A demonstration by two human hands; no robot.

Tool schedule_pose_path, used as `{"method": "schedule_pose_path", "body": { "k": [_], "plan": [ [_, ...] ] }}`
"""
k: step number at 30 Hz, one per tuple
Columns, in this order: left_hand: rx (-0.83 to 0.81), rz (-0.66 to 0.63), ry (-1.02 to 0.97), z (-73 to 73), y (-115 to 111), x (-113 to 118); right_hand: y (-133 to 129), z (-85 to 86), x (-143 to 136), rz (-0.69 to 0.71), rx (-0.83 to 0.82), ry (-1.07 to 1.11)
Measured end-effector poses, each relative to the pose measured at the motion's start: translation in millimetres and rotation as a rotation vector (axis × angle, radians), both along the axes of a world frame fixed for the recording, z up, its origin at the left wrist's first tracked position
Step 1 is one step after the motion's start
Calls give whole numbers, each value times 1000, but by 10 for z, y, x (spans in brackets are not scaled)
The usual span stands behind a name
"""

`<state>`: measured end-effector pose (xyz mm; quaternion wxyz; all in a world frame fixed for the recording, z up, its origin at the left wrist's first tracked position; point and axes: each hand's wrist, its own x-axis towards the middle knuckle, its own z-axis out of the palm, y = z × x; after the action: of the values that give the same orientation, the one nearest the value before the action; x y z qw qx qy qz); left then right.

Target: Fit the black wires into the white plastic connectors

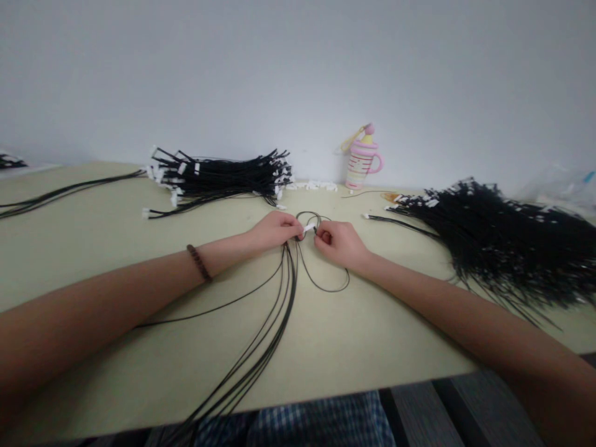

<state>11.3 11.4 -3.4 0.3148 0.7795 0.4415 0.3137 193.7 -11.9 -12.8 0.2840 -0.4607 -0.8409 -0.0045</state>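
Observation:
Over the middle of the table, my left hand (pixel 279 229) pinches a small white connector (pixel 309 228) between thumb and fingers. Several thin black wires (pixel 289 292) hang from this hand and run down over the table's front edge. My right hand (pixel 342 242) is closed at the connector's right end, its fingertips pressed together on a thin black wire (pixel 315 230). A loop of wire (pixel 326 290) lies below and between the hands. The fingertips hide how the wire meets the connector.
Behind my left hand lies a bundle of black cables (pixel 223 177) with white connectors. Loose white connectors (pixel 311 185) and a pink-and-white cup (pixel 361 164) stand by the wall. A large heap of black wires (pixel 516 242) covers the right side, near a clear plastic bag (pixel 565 189).

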Motion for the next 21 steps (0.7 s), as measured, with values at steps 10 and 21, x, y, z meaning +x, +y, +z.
{"method": "schedule_pose_path", "body": {
  "k": [10,21],
  "plan": [
    [-1,-5,9,7,-10,4,1,8,-3,10,-4,-13],
    [23,5,17,32,-39,19,-14,22,-14,4,-30,-37]
  ]
}}
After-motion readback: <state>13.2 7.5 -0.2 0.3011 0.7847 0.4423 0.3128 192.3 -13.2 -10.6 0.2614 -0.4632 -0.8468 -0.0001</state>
